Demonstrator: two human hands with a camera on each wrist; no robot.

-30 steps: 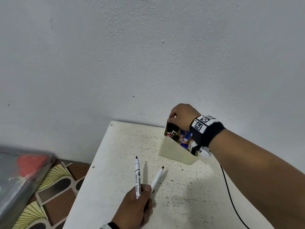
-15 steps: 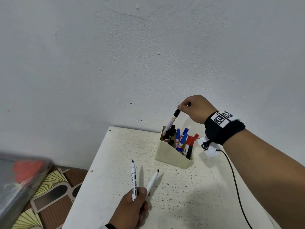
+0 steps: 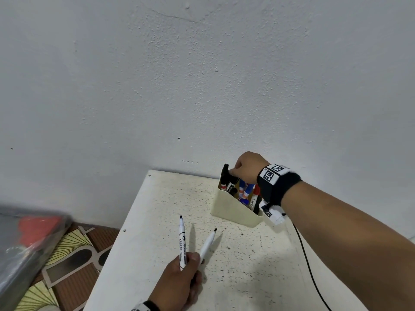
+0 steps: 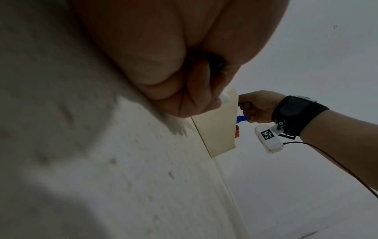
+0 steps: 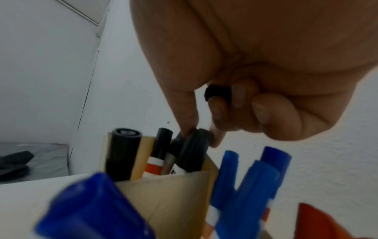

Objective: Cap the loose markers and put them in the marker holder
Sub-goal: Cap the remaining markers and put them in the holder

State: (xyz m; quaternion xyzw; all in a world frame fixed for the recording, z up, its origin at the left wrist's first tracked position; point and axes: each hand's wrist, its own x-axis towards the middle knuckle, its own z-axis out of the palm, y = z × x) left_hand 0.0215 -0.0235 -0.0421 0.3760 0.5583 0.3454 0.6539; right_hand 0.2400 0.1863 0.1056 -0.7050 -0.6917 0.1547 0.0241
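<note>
The right hand (image 3: 246,167) is down at the far end of the holder (image 3: 233,208), thumb and forefinger pinched on the black cap of a marker (image 5: 195,150) that stands in it; the other fingers (image 5: 272,111) are curled in, and a small black cap (image 5: 218,93) is tucked behind them against the palm. Around that marker the holder is crowded: a fat black marker (image 5: 122,153) at its end, a slim one with a red and white band (image 5: 158,158), then blue caps (image 5: 245,186) and a red cap (image 5: 319,221) nearer the wrist. The cream holder sits on the speckled white bench (image 3: 247,265), close to the wall (image 3: 202,86). The left hand (image 3: 179,281) rests nearer the bench's front edge, closed round two uncapped markers whose black tips point away from the person and spread apart in a V: one printed with lettering (image 3: 182,241), the other plain white (image 3: 207,243). A black cable (image 3: 307,263) trails from the right wrist camera across the bench. Off the bench's left side lies a patterned floor (image 3: 67,265) and something blurred, grey and red (image 3: 29,230).
</note>
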